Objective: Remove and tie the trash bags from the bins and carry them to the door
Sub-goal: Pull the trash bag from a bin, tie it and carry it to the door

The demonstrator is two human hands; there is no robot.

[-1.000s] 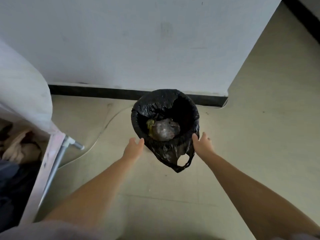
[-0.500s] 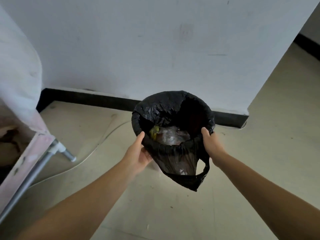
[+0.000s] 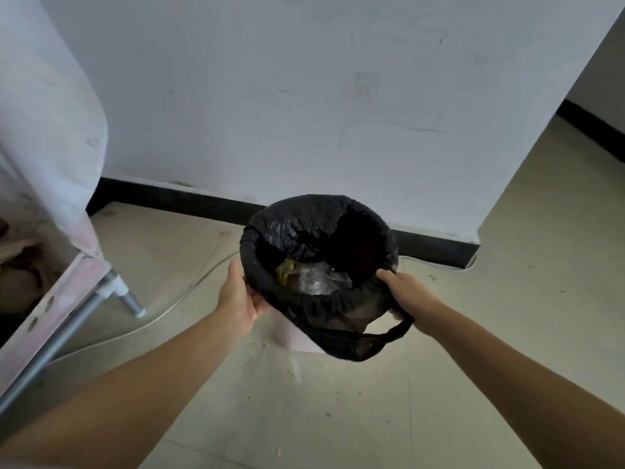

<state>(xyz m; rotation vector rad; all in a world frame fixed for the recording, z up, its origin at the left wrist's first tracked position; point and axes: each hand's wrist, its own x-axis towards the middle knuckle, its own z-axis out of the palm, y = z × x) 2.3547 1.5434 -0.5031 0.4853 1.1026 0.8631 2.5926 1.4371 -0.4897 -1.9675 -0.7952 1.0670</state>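
The black trash bag [image 3: 321, 228] is sitting in a pale pink bin [image 3: 291, 336] on the floor [image 3: 473, 384], close to the black strip [image 3: 176, 198] at the bottom of the white wall [image 3: 304, 96]; the bag's top is folded over the bin's rim, and one loop handle [image 3: 389, 335] is hanging down the near side.

The left hand [image 3: 238, 299] is pressing on the left side of the rim, with the thumb up along the bag and the fingers curled under the edge; it is gripping the bag there. The right hand [image 3: 407, 294] is on the right side of the rim, just above the loop handle; its fingers are bending down over the bag's edge, but I cannot tell how tight it is holding. The bag is sitting between the two hands.

Inside the bag, some clear plastic [image 3: 316, 280] and a yellow bit [image 3: 285, 269] are showing.

Half a second ago both hands were already on the rim; now the right hand is sitting a bit lower and nearer the handle, and more of the pink bin is showing below the bag. A pink frame with a metal leg [image 3: 130, 301] is standing at the left; a thin white cord [image 3: 189, 292] is lying on the floor beside it.
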